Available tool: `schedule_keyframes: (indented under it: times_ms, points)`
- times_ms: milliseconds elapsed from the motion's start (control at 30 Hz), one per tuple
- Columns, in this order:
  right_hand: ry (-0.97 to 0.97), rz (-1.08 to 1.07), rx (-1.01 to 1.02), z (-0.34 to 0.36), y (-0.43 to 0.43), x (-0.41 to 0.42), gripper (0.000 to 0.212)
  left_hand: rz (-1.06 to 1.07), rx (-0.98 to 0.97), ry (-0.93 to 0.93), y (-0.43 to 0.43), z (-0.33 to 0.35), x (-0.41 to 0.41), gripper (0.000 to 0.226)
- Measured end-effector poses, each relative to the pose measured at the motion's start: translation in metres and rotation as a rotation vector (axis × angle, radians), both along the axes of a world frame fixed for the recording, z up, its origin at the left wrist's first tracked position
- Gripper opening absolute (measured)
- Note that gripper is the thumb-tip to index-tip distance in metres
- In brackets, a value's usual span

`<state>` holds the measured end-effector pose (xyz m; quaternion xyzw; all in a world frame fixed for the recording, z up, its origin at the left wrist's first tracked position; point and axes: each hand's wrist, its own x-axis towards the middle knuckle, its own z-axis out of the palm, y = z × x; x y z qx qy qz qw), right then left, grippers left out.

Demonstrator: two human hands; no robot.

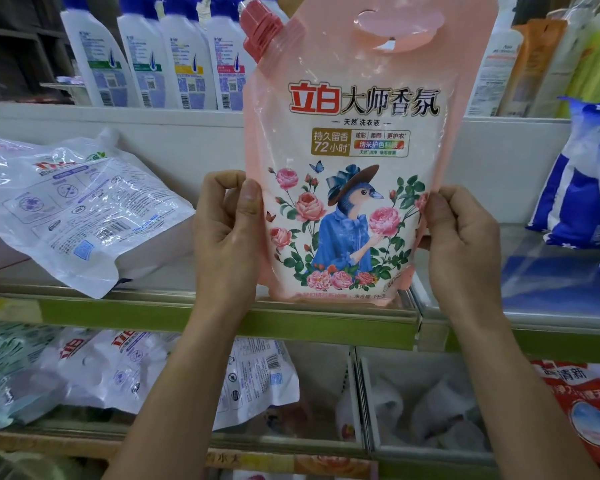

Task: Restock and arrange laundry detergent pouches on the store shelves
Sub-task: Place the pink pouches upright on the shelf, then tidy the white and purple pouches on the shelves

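head view: the left hand and right hand each pinch a side edge of the pink detergent pouch, thumbs on its printed front, fingers curled behind. the pouch stands between the two grips, its base at the middle shelf just below them; whether it bears weight there is unclear. to seat it well, keep both pinches level and settle the base flat, between the white pouch outside the left grip and the blue bag outside the right. long axis vertical, red cap up, front facing the person.
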<state>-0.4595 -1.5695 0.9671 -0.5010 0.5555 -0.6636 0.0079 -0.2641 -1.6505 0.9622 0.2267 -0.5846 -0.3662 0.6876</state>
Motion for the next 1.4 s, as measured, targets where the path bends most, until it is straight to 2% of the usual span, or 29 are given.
schedule_keyframes:
  times_ms: [200,467,767,933,1167,1300,1400]
  points:
    - [0.087,0.105,0.161,-0.011,0.011,0.002,0.023,0.004,0.014,0.052,0.000,0.000,0.002,0.012]
    - [0.120,-0.005,0.146,-0.016,0.009,0.003,0.020,-0.104,0.077,0.006,-0.005,-0.002,0.006,0.011]
    - [0.005,-0.117,-0.040,-0.019,0.014,0.013,0.009,-0.016,0.042,0.003,-0.001,-0.003,0.006,0.012]
    - [-0.031,-0.191,-0.139,-0.028,0.021,0.030,0.012,0.059,-0.006,0.005,0.009,-0.008,0.015,0.007]
    - [-0.063,-0.099,-0.119,-0.050,0.047,0.066,0.017,-0.131,0.007,-0.027,0.032,-0.034,0.058,0.009]
    - [-0.003,-0.059,-0.121,-0.075,0.057,0.101,0.013,-0.264,0.016,-0.073,0.043,-0.054,0.083,0.011]
    - [0.025,-0.014,-0.043,-0.092,0.062,0.128,0.018,-0.360,0.060,-0.129,0.050,-0.077,0.098,0.014]
